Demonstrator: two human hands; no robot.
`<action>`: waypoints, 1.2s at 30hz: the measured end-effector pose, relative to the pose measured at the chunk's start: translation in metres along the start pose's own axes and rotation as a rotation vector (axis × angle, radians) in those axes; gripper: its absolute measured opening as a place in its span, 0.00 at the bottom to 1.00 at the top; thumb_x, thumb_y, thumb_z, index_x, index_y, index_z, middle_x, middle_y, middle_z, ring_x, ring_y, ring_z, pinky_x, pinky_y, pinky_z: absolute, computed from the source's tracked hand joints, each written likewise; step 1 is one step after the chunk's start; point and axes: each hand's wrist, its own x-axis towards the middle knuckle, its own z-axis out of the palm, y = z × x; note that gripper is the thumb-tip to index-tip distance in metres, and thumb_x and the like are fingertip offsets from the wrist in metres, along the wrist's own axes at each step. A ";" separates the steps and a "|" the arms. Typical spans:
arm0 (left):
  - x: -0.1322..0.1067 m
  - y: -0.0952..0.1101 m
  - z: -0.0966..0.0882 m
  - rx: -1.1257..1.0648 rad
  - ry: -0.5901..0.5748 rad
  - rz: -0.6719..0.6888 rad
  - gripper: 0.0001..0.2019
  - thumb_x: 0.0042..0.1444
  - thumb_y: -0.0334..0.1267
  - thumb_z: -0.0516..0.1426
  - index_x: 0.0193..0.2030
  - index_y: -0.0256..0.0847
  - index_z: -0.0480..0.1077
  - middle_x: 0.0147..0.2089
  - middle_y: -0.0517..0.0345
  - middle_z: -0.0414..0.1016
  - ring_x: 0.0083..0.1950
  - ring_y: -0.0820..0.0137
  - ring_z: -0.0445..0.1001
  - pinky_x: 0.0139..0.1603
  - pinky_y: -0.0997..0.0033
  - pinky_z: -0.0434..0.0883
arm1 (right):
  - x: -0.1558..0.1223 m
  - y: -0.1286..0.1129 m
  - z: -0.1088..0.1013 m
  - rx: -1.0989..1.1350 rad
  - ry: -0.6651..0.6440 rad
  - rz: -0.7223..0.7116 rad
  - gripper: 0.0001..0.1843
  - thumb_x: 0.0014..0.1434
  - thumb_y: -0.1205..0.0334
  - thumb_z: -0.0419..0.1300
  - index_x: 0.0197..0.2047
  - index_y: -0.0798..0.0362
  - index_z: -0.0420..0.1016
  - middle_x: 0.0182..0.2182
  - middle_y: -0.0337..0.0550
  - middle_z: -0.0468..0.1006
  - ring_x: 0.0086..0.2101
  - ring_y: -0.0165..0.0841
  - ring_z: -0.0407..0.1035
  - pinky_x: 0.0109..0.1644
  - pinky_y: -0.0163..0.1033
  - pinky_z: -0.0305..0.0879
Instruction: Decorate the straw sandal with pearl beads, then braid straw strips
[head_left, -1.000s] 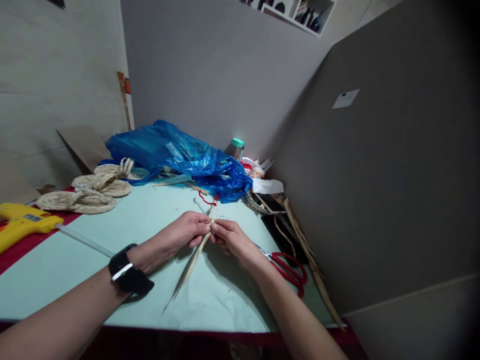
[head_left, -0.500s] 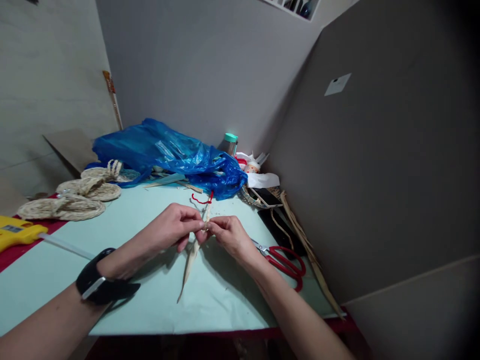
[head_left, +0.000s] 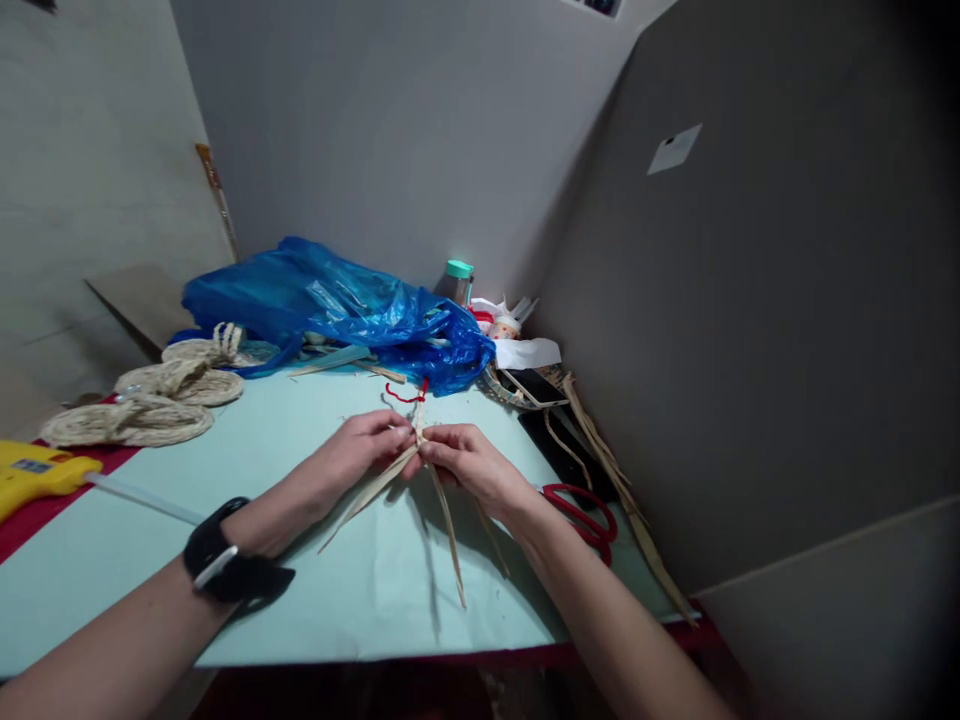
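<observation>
Over the middle of the table, my left hand (head_left: pixel 367 448) and my right hand (head_left: pixel 469 460) meet and pinch a braid of dry straw strips (head_left: pixel 420 418). A red string (head_left: pixel 406 395) is tied at its far end. Loose straw strips (head_left: pixel 448 535) fan out toward me below my fingers, one to the left and others to the right. Both hands are closed at the fingertips, where the strips cross; the exact grip is partly hidden. Red-handled scissors (head_left: pixel 581 510) lie just right of my right hand, their blades mostly covered by it.
Coiled straw soles (head_left: pixel 127 420) and a yellow glue gun (head_left: pixel 45 470) are at the left. A blue plastic bag (head_left: pixel 322 295) lies along the back wall, near a green-lidded bottle (head_left: pixel 458 275). A phone (head_left: pixel 532 388) and long dry strips (head_left: pixel 630 500) are at the right.
The straw strips hanging together below my hands are now spread apart to the left and right. My right hand has shifted slightly, covering the scissors' blades.
</observation>
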 end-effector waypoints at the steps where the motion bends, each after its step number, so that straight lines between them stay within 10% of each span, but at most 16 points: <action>1: 0.001 -0.004 0.002 -0.033 -0.061 -0.034 0.11 0.56 0.44 0.55 0.28 0.40 0.67 0.24 0.60 0.69 0.23 0.71 0.66 0.24 0.72 0.62 | -0.001 -0.001 0.001 -0.025 -0.017 -0.001 0.13 0.59 0.55 0.54 0.30 0.56 0.70 0.23 0.38 0.69 0.21 0.24 0.48 0.23 0.33 0.42; 6: 0.000 -0.015 0.015 -0.086 -0.119 -0.099 0.11 0.58 0.45 0.52 0.29 0.42 0.64 0.21 0.66 0.63 0.16 0.78 0.50 0.17 0.75 0.46 | -0.004 -0.004 -0.004 -0.273 -0.068 -0.004 0.14 0.64 0.57 0.50 0.34 0.55 0.72 0.24 0.37 0.68 0.22 0.26 0.53 0.25 0.33 0.48; 13: 0.002 -0.019 0.021 0.063 -0.018 -0.059 0.18 0.54 0.40 0.55 0.14 0.41 0.66 0.14 0.62 0.64 0.19 0.73 0.58 0.25 0.71 0.55 | -0.020 -0.006 -0.001 -0.807 0.181 -0.023 0.15 0.63 0.66 0.52 0.24 0.54 0.67 0.21 0.44 0.71 0.24 0.30 0.59 0.31 0.39 0.44; 23: 0.001 -0.021 0.022 -0.084 -0.047 -0.125 0.12 0.51 0.39 0.54 0.19 0.40 0.68 0.10 0.68 0.57 0.14 0.77 0.50 0.19 0.72 0.45 | -0.040 -0.011 0.060 -1.335 0.234 0.171 0.19 0.59 0.74 0.51 0.53 0.60 0.70 0.36 0.53 0.81 0.33 0.44 0.75 0.30 0.42 0.41; 33: 0.004 -0.015 0.008 -0.237 -0.146 -0.021 0.10 0.54 0.37 0.59 0.27 0.33 0.75 0.18 0.65 0.64 0.17 0.81 0.49 0.20 0.73 0.49 | -0.034 -0.009 0.024 -0.802 0.563 -0.072 0.16 0.67 0.54 0.51 0.39 0.55 0.74 0.39 0.51 0.78 0.40 0.38 0.70 0.42 0.38 0.56; 36: 0.005 -0.018 0.006 -0.208 -0.210 -0.032 0.10 0.61 0.39 0.59 0.31 0.34 0.73 0.24 0.64 0.69 0.19 0.80 0.58 0.21 0.76 0.60 | -0.020 -0.003 0.016 -0.694 0.428 -0.055 0.14 0.67 0.56 0.50 0.37 0.54 0.72 0.32 0.44 0.76 0.33 0.33 0.69 0.39 0.36 0.59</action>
